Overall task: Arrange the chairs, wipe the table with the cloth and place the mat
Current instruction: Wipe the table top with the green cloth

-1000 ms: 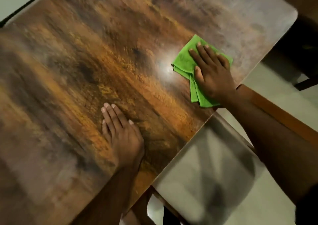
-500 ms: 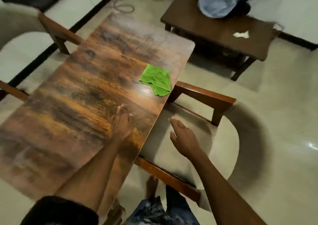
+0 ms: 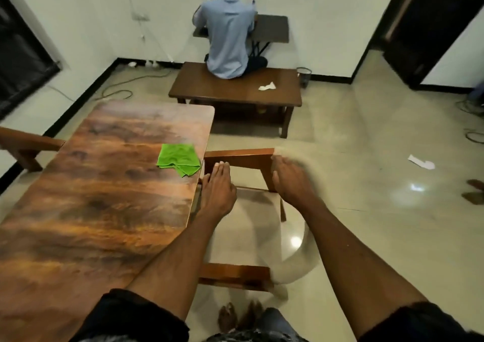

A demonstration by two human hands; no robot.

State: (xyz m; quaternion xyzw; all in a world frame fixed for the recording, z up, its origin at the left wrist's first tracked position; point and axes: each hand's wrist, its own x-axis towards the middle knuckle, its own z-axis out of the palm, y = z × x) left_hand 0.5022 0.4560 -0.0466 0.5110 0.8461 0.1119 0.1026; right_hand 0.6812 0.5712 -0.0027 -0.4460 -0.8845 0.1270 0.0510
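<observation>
Wood-grain table, folded green cloth lying flat near its right edge. Low brown bench beyond, crumpled white paper on top. Glossy tiled floor, paper scrap on it.

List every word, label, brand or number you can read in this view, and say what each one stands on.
None can be read.
The green cloth, the table and the chair show no print.
The white paper scraps on the bench and on the floor are too small and blurred to tell whether they carry writing.
</observation>
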